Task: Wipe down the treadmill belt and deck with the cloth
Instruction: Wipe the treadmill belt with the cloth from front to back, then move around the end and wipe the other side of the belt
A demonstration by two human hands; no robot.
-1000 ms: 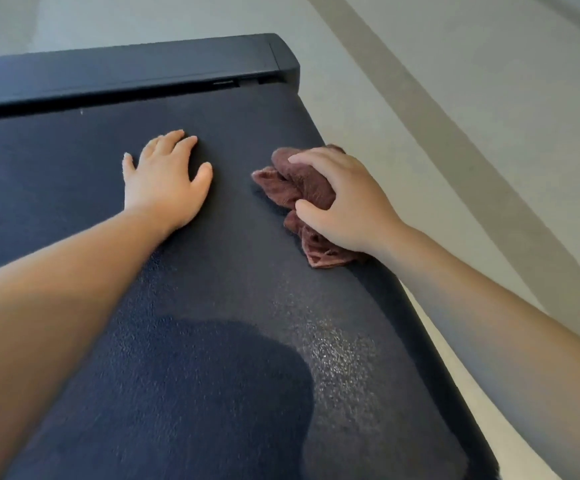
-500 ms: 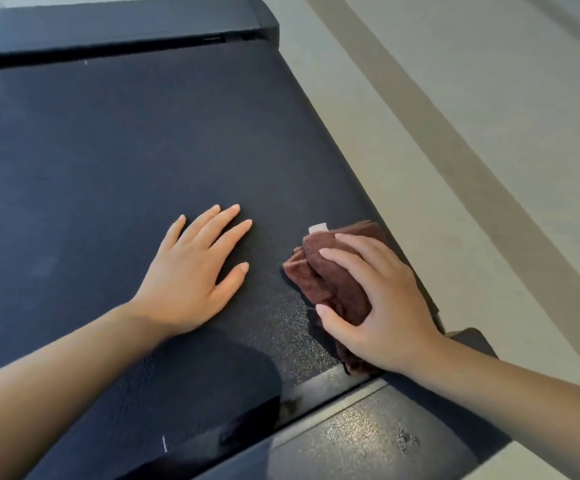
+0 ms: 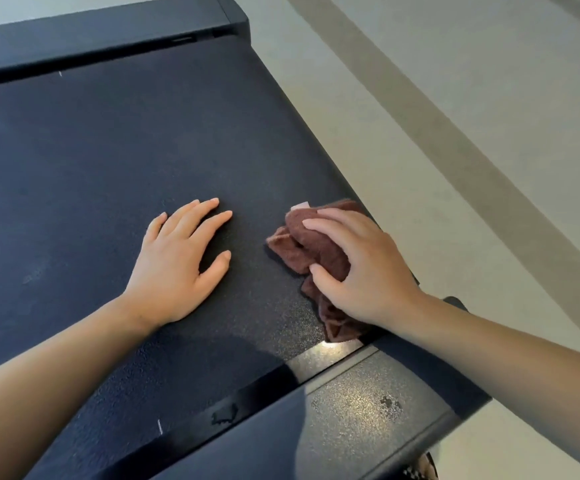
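Brown crumpled terry cloth (image 3: 316, 252) lies bunched under the right hand (image 3: 363, 271), whose curled fingers (image 3: 331, 224) grip it against the black textured treadmill belt (image 3: 115, 150). The left hand (image 3: 177, 268) rests flat beside it, holding nothing. The belt's long axis runs forward from the right hand, so I judge the next stroke goes ahead.

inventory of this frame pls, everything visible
treadmill belt: 1, black, fills most of the frame
cloth: 1, brown, bunched, on the belt by its right edge
end panel: 1, dark, textured, at the near end of the belt
far-end bar: 1, black, across the top
floor: light beige, right of the treadmill
stripe: 1, darker beige, diagonal across the floor
left hand: flat on the belt
right hand: grips the cloth
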